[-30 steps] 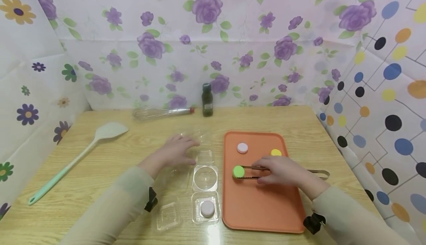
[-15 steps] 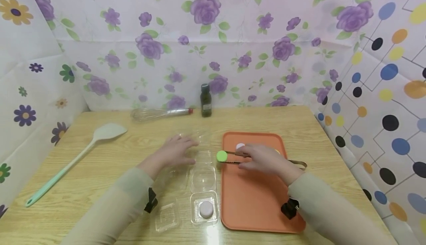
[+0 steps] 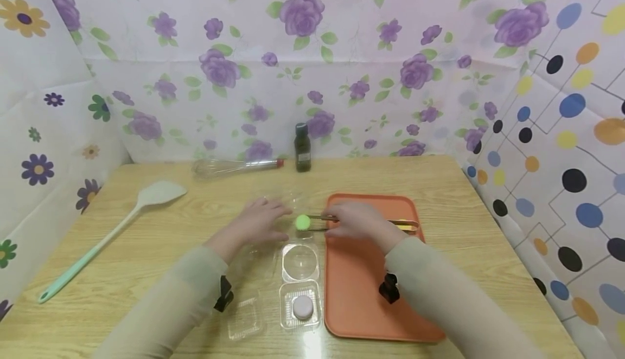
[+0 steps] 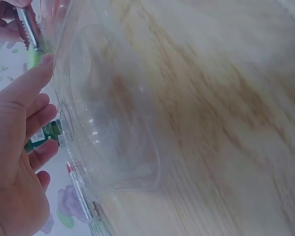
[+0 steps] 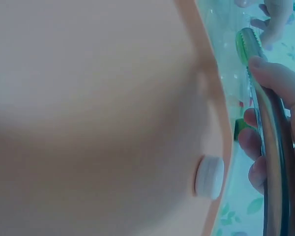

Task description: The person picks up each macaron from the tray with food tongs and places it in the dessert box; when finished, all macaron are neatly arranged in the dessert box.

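Note:
With my right hand (image 3: 355,220) I grip metal tongs (image 5: 278,162). A green macaron (image 3: 303,222) sits between their toothed tips, above a compartment of the clear plastic box (image 3: 300,246). My left hand (image 3: 255,222) is beside the box's far part, its thumb apart from loosely bent fingers; whether it touches the plastic is unclear. Nearest me, one compartment contains a pale lilac macaron (image 3: 303,307). On the orange tray (image 3: 371,299) lies a whitish macaron (image 5: 210,178), hidden by my right hand in the head view. A yellow piece (image 3: 404,228) shows partly beneath the tongs.
Clear lid flaps (image 3: 245,318) lie left of the compartments. A spatula (image 3: 161,192) with a mint handle rests at the table's left. Toward the back wall are a whisk (image 3: 236,166) and an upright dark bottle (image 3: 303,147).
My right hand has carried the tongs and green macaron left and away from me, from above the tray to above the box. The left hand has stayed almost still.

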Demonstrator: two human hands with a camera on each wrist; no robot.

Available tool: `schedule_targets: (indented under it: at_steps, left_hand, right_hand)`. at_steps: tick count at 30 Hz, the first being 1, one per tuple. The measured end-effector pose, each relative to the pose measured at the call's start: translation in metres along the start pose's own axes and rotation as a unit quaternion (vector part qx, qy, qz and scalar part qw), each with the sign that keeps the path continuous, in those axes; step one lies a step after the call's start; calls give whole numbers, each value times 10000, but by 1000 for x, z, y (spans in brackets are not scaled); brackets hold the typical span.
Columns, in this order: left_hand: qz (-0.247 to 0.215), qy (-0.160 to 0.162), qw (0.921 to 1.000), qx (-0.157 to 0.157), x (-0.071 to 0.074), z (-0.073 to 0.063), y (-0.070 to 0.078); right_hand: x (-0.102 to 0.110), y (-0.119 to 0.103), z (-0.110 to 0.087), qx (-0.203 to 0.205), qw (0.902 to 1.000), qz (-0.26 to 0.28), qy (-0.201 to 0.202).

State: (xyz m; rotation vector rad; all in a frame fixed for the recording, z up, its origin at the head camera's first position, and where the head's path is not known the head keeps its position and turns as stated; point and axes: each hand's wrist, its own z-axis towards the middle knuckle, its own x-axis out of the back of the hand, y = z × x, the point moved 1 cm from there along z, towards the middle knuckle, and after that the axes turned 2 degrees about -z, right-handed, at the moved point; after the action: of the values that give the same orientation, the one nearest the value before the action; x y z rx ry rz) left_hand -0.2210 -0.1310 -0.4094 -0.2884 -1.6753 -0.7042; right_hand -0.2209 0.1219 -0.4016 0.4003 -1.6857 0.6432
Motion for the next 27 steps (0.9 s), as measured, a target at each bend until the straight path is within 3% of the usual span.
schedule_targets:
  at_steps: [8, 18, 27]
  left_hand:
    - [-32, 19, 10000, 24, 3, 0, 3]
    - [-13, 72, 10000, -15, 4, -2, 4]
    - [16, 54, 10000, 1, 2, -1, 3]
  right_hand:
    - [5, -10, 9, -128, 9996, -197, -185]
    - [16, -23, 14, -193, 9953, -887, -347]
    - [16, -25, 15, -207, 9964, -699, -423]
